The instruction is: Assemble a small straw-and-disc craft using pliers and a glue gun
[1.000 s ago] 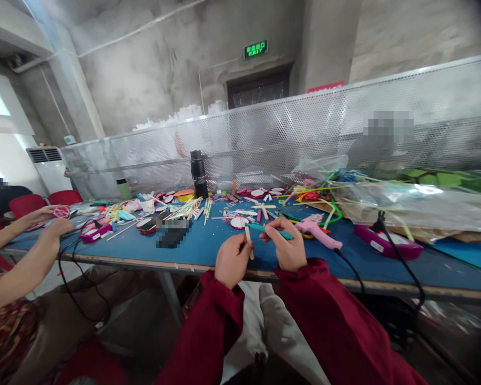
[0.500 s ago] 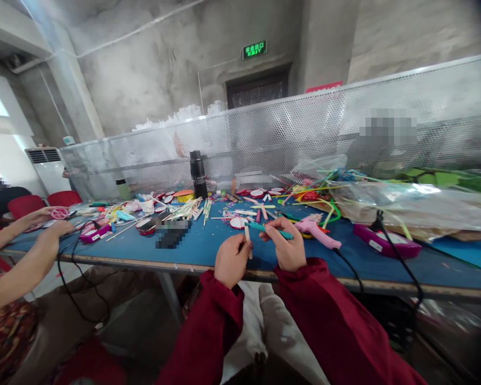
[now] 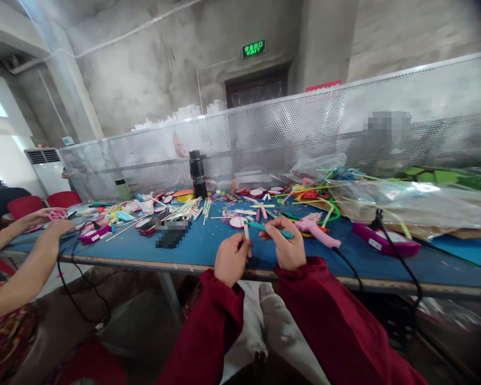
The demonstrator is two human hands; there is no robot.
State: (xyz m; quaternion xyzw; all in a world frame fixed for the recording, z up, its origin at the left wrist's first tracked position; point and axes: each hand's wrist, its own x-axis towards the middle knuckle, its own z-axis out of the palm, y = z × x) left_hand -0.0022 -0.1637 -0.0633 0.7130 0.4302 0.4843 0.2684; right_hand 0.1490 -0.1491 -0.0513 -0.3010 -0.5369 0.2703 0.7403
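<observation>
Between the thumb and fingers of my left hand point(image 3: 230, 262) a small pale wooden stick point(image 3: 247, 231) is pinched, standing nearly upright above the table's front edge. My right hand point(image 3: 289, 250) grips a teal pen point(image 3: 257, 226), whose left end meets the top part of the stick. Whether the tip touches it I cannot tell. Just behind the hands lies a round white disc point(image 3: 238, 221) with a red rim. A pink glue gun point(image 3: 323, 235) rests to the right of my right hand, its cord running off the front edge.
Craft pieces and sticks point(image 3: 190, 207) litter the blue table point(image 3: 200, 246). A black flask point(image 3: 198, 174) stands at the back. Purple boxes point(image 3: 385, 243) with cords lie right and left. Plastic bags point(image 3: 417, 200) cover the right side. Another person's hands point(image 3: 58, 227) hold a pink ring-shaped piece at the left.
My hands, the stick and the pen stay almost where they were. The view has shifted very slightly.
</observation>
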